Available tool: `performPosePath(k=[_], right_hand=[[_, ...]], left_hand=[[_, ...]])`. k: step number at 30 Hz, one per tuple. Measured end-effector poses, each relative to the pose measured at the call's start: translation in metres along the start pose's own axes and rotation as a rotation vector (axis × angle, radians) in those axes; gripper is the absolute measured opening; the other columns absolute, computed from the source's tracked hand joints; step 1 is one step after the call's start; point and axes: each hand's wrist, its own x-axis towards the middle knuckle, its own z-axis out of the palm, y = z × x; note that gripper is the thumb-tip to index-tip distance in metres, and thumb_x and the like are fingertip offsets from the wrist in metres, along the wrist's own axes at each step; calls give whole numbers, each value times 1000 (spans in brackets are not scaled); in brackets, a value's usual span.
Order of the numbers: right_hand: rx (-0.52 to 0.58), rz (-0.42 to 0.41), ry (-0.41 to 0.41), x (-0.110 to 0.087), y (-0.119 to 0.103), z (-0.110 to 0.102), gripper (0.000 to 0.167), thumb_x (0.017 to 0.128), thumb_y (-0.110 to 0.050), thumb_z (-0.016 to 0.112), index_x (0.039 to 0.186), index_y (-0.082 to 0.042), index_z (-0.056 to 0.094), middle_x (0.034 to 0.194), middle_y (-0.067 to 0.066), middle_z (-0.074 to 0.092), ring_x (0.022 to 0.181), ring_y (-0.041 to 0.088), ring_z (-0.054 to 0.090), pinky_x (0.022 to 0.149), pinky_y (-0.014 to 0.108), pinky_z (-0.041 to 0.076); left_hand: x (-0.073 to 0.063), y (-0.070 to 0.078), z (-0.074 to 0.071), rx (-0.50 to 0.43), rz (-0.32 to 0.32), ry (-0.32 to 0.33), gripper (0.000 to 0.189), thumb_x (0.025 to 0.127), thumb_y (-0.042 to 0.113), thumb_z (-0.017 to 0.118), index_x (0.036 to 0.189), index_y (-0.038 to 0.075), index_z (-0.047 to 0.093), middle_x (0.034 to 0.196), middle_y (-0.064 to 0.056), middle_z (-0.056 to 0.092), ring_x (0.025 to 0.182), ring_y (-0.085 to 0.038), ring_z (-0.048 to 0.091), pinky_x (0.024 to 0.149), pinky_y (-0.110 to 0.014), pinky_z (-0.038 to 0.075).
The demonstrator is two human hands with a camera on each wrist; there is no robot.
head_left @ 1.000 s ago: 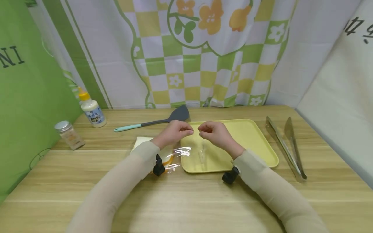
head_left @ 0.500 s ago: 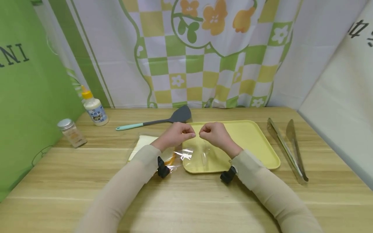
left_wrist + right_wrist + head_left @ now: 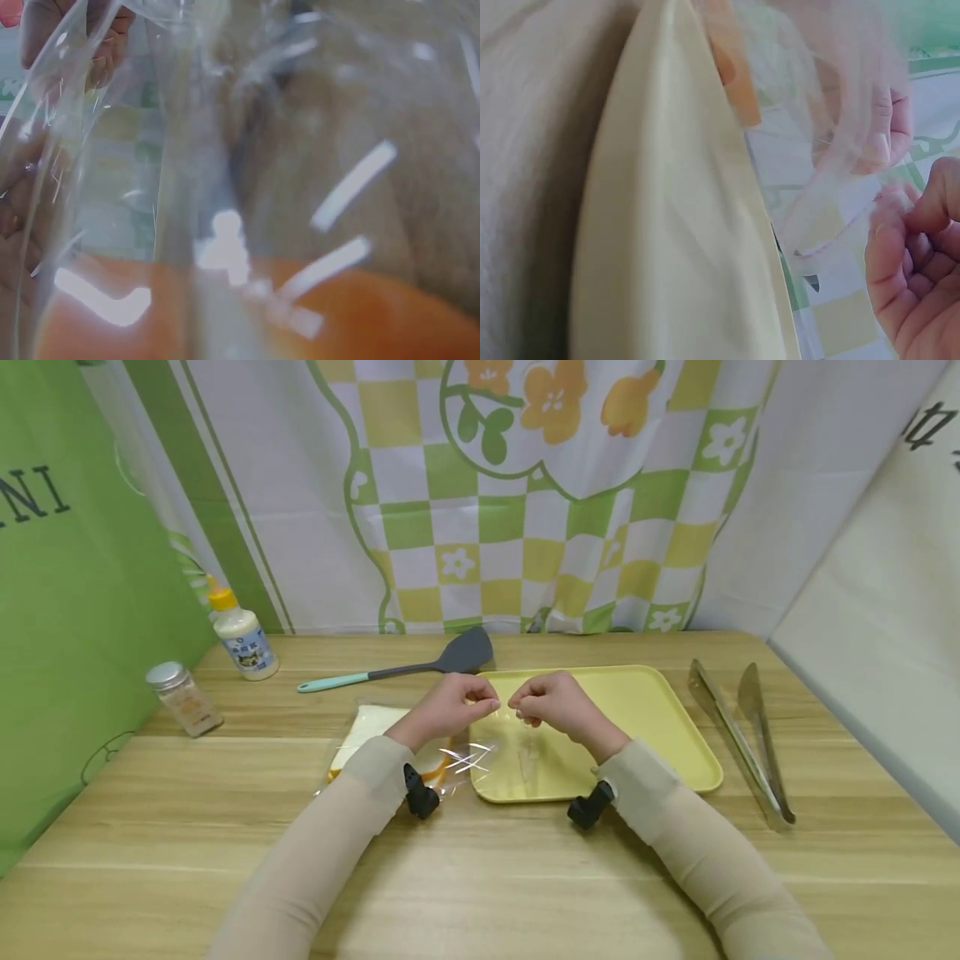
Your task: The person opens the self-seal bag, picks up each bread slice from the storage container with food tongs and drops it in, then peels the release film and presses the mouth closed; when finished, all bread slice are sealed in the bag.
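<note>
Clear bag (image 3: 467, 758) with bread inside, lying on the counter left of centre, partly under the left forearm; its loose end reaches over the tray's near-left corner and up to both hands.

Checked cloth hangs behind, printed in green and yellow. Counter (image 3: 480, 885) pale, wood-grained, streaked lengthwise.

Yellow tray (image 3: 645, 718): shallow, rounded corners, raised rim, smooth matte face. Sits just beside the bread, likely to keep a receiving surface close.

Metal tongs (image 3: 750, 689) right of the tray, arms spread, closed end toward the person; probably parked there for an easy right-hand reach.

Spatula (image 3: 467, 648) across the back: dark, broad, flat head, mint handle pointing left. Seems set out of the working space.

Bread (image 3: 371, 725): pale, soft-looking crumb, orange-brown crust. Left wrist view gives only a blurred orange band through glossy, creased film.

Left hand (image 3: 447, 708) and right hand (image 3: 558, 706) face each other above the tray's left part, apart but near. Fingers of both curled, thumb tips pinching the thin film; presumably a fingertip hold because the material is slippery and flimsy.

Bottle (image 3: 247, 647), far left: milky white, blue label, yellow nozzle cap, upright. Jar (image 3: 187, 703), nearer: see-through sides, silver lid, pale contents.
</note>
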Motion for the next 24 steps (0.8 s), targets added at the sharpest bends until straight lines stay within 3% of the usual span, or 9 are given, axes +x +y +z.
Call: performPosePath(k=[8, 14, 19, 24], right_hand=[[172, -14, -35, -2, 3, -4, 25, 85, -1, 52, 102, 11, 65, 73, 0, 66, 65, 9, 60, 64, 26, 53], [238, -84, -51, -5, 4, -12, 32, 88, -3, 54, 117, 10, 57, 89, 13, 66, 79, 21, 63, 76, 36, 53], [150, -114, -66, -5, -2, -9, 33, 88, -10, 60, 116, 8, 59, 105, 23, 63, 88, 25, 61, 81, 39, 51], [9, -120, -33, 0, -5, -3, 25, 88, -12, 61, 106, 4, 66, 95, 12, 66, 77, 14, 57, 68, 28, 50]], left_hand=[[1, -8, -1, -96, -34, 44, 16, 90, 14, 60, 89, 0, 67, 82, -6, 65, 76, -14, 57, 74, -31, 49], [-2, -17, -3, -149, -69, 78, 19, 91, 16, 61, 91, -2, 67, 79, -6, 62, 71, -14, 50, 66, -27, 44], [-3, -15, -3, -152, -58, 76, 19, 90, 17, 61, 91, -1, 67, 78, -4, 61, 70, -14, 50, 65, -27, 44], [-3, -11, -1, -168, -57, 72, 19, 91, 16, 61, 91, -2, 67, 81, -6, 63, 71, -14, 51, 66, -26, 44]])
